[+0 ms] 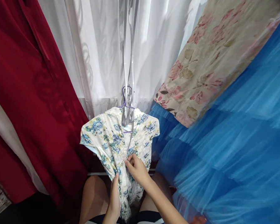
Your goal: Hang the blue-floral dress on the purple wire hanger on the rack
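A white blouse with blue flowers (116, 138) hangs in front of me on a purple wire hanger (123, 96), its short sleeves spread to both sides. The front opening runs down the middle from the neckline. My right hand (137, 168) pinches the edge of that opening at chest height, thumb against fingers. Lower down, my left hand (115, 196) holds the left side of the blouse, with the thumb on the front and the fingers hidden behind the cloth. Below my hands the fabric falls in folds between my knees.
White curtains (102, 62) hang behind, with a thin metal stand (128, 46) before them. A dark red drape (46, 102) is at the left. On the right hang a beige floral cloth (200, 68) and a blue layered tulle skirt (235, 149).
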The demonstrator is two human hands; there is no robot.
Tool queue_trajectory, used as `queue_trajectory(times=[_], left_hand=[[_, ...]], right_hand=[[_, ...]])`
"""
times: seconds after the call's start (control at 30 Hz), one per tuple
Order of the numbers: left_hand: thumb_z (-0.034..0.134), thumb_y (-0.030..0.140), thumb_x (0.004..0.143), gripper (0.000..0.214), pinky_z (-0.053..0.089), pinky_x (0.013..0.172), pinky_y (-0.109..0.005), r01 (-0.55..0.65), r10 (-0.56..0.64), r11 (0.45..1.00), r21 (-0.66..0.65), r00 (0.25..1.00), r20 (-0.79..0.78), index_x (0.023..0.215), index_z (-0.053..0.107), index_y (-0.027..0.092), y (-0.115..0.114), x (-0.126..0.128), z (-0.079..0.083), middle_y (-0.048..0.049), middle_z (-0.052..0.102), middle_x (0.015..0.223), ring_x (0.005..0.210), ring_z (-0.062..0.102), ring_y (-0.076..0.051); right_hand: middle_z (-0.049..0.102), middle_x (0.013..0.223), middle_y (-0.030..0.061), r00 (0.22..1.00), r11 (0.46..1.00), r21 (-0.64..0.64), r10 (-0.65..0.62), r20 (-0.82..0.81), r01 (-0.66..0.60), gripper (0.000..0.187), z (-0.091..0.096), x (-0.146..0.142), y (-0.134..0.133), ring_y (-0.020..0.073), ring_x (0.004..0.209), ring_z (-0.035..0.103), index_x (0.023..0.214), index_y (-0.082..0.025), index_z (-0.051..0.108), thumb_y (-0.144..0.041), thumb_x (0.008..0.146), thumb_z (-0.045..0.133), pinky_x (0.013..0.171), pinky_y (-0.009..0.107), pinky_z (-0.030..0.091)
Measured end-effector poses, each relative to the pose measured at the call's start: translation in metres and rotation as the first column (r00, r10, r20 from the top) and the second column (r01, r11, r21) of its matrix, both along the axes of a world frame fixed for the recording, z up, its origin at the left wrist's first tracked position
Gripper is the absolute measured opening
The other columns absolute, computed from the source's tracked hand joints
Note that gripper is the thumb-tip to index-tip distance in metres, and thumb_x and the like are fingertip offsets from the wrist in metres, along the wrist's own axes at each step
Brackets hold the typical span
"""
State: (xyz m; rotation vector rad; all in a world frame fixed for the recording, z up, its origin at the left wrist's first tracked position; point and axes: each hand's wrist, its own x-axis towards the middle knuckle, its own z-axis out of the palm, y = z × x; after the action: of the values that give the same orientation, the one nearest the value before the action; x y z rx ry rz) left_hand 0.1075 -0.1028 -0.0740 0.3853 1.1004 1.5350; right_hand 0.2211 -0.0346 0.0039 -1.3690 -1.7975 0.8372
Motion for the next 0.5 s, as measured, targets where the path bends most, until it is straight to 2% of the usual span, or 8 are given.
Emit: queue_trajectory(times=[0.07, 0.13, 0.23, 0.33, 0.4, 0.5], left_hand=[[0.067, 0.048, 0.08, 0.063, 0.034, 0.116, -0.038, 0.019, -0.013, 0.998, 0.064, 0.996, -0.09, 0.135, 0.057, 0.018, -0.001, 0.003, 0.008, -0.0112, 0.052, 0.145, 0.143, 0.037, -0.03], [0.074, 0.044, 0.076, 0.068, 0.032, 0.117, -0.037, 0.088, -0.056, 0.984, 0.153, 0.978, -0.2, 0.136, 0.057, 0.02, -0.001, 0.004, 0.017, -0.0113, 0.054, 0.143, 0.142, 0.038, -0.03], [0.076, 0.039, 0.076, 0.065, 0.03, 0.118, -0.038, 0.134, -0.067, 0.97, 0.203, 0.949, -0.307, 0.135, 0.059, 0.019, 0.002, 0.002, 0.024, -0.0121, 0.058, 0.139, 0.14, 0.04, -0.031], [0.074, 0.037, 0.079, 0.061, 0.031, 0.118, -0.039, 0.123, -0.043, 0.969, 0.216, 0.938, -0.344, 0.134, 0.06, 0.018, 0.006, -0.001, 0.019, -0.0123, 0.056, 0.142, 0.14, 0.04, -0.031], [0.073, 0.037, 0.08, 0.06, 0.031, 0.118, -0.038, 0.127, -0.041, 0.967, 0.22, 0.933, -0.357, 0.134, 0.059, 0.018, 0.009, -0.002, 0.014, -0.012, 0.054, 0.144, 0.141, 0.04, -0.031], [0.07, 0.038, 0.082, 0.058, 0.03, 0.118, -0.036, 0.155, -0.066, 0.965, 0.211, 0.924, -0.377, 0.135, 0.059, 0.017, 0.012, -0.002, 0.01, -0.0123, 0.052, 0.145, 0.142, 0.038, -0.03]], right_hand=[[0.056, 0.058, -0.0028, 0.998, 0.999, 0.016, 0.029, -0.048, -0.029, 0.018, -0.004, -0.003, -0.002, 0.0165, 0.056, 0.054, 0.085, -0.021, 0.052, -0.037, 0.093, 0.051, 0.057, 0.026, 0.035], [0.055, 0.058, -0.0025, 0.99, 0.998, 0.017, 0.061, -0.125, -0.06, 0.022, -0.009, -0.007, -0.003, 0.0161, 0.055, 0.053, 0.083, -0.021, 0.051, -0.039, 0.095, 0.049, 0.055, 0.026, 0.034], [0.051, 0.056, -0.0038, 0.964, 0.998, -0.01, 0.063, -0.258, -0.068, 0.026, -0.015, -0.01, -0.004, 0.0149, 0.051, 0.049, 0.082, -0.021, 0.05, -0.044, 0.094, 0.05, 0.052, 0.025, 0.033], [0.049, 0.054, -0.0054, 0.946, 0.999, -0.029, 0.016, -0.325, -0.027, 0.027, -0.019, -0.01, -0.002, 0.0144, 0.049, 0.046, 0.087, -0.022, 0.051, -0.048, 0.093, 0.052, 0.05, 0.025, 0.033], [0.049, 0.053, -0.0058, 0.949, 1.0, -0.018, -0.009, -0.316, 0.003, 0.027, -0.017, -0.009, -0.001, 0.0147, 0.048, 0.046, 0.09, -0.022, 0.052, -0.049, 0.092, 0.053, 0.05, 0.025, 0.033], [0.049, 0.051, -0.0052, 0.962, 1.0, -0.003, -0.021, -0.271, 0.021, 0.026, -0.012, -0.007, 0.002, 0.0149, 0.048, 0.045, 0.084, -0.022, 0.054, -0.048, 0.09, 0.055, 0.05, 0.026, 0.032]])
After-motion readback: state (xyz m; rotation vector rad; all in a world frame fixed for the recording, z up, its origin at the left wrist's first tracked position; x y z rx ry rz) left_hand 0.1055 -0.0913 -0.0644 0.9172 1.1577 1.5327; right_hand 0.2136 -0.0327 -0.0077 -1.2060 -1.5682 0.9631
